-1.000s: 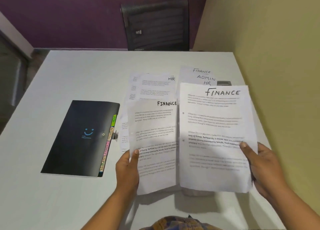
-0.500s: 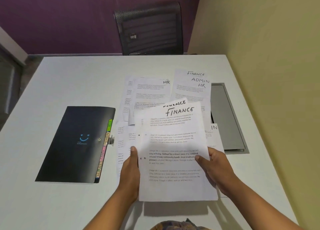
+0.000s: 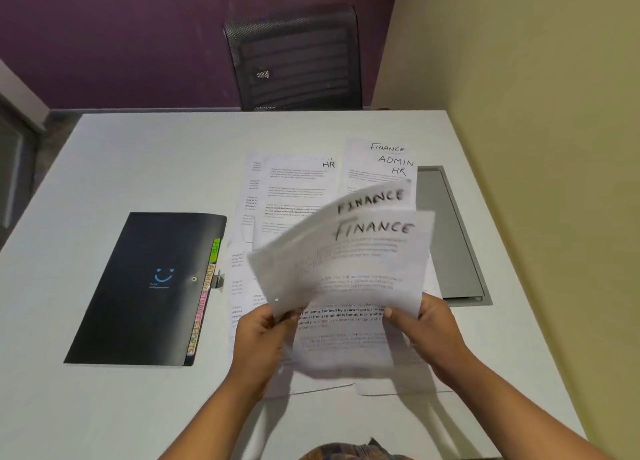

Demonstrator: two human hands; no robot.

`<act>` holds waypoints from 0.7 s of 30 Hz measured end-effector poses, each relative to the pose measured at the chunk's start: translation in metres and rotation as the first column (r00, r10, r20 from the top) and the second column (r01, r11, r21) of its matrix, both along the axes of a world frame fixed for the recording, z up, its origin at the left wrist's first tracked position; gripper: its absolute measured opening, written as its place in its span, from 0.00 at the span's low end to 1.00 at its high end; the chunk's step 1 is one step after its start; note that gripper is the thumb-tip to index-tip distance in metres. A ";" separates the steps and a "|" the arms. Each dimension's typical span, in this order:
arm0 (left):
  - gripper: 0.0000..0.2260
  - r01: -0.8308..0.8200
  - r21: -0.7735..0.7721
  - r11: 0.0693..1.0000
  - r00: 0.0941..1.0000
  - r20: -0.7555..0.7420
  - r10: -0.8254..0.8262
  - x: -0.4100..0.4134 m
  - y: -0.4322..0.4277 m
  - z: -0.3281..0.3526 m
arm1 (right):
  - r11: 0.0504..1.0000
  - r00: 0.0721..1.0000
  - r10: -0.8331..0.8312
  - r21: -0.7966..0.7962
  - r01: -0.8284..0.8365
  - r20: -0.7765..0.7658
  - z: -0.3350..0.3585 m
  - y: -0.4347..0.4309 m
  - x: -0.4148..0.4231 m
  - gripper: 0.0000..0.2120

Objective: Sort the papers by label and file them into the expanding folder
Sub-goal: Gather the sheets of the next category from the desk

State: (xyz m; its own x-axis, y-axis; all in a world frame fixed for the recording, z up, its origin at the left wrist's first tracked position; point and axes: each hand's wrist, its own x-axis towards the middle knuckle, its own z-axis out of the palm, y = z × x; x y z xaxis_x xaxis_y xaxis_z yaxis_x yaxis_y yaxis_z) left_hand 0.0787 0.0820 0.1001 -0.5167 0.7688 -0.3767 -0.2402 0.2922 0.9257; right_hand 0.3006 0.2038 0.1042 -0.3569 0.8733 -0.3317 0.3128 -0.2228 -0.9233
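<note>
Two white sheets headed FINANCE (image 3: 349, 269) are held together above the table, the front one overlapping the back one, both blurred by motion. My left hand (image 3: 259, 342) grips their lower left edge and my right hand (image 3: 429, 328) grips the lower right edge. Beneath and behind them lie more papers: a pile marked HR (image 3: 294, 189) and a fanned pile showing FINANCE, ADMIN and HR (image 3: 381, 162). The black expanding folder (image 3: 149, 286) lies closed on the left, its coloured index tabs (image 3: 204, 297) along its right edge.
The white table (image 3: 138, 155) runs to a yellow wall on the right. A grey cable hatch (image 3: 450, 238) is set into the table beside the papers. A black mesh chair (image 3: 294, 58) stands behind the far edge.
The two FINANCE sheets, held side by side a second ago, have been brought together into one overlapping stack. The stack now tilts and swings, and my right hand has moved left.
</note>
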 end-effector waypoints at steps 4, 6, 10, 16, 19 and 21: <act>0.10 -0.070 0.037 0.997 0.998 -0.002 0.070 -0.002 0.004 -0.005 | 0.984 0.999 -0.030 0.177 0.022 0.041 -0.002 0.001 -0.003 0.10; 0.08 -0.075 0.054 0.996 0.987 0.147 0.067 -0.003 0.010 -0.001 | 0.960 0.996 0.027 0.277 -0.050 0.086 -0.004 0.002 -0.003 0.10; 0.09 0.019 0.081 0.997 0.959 0.281 -0.041 -0.002 0.017 -0.004 | 0.961 0.998 0.052 0.268 -0.060 0.037 -0.006 0.005 -0.007 0.14; 0.12 -0.094 0.110 0.989 0.939 0.341 0.051 -0.004 0.017 -0.028 | 0.954 0.993 0.112 0.275 -0.116 0.031 -0.010 0.007 -0.003 0.18; 0.13 -0.068 0.121 0.990 0.927 0.374 0.018 -0.004 0.018 -0.029 | 0.962 0.994 0.107 0.251 -0.110 0.026 -0.014 0.010 -0.003 0.20; 0.13 -0.042 0.164 0.985 0.950 0.311 -0.011 -0.004 0.020 -0.032 | 0.967 0.996 0.085 0.240 -0.086 0.013 -0.017 0.012 -0.005 0.19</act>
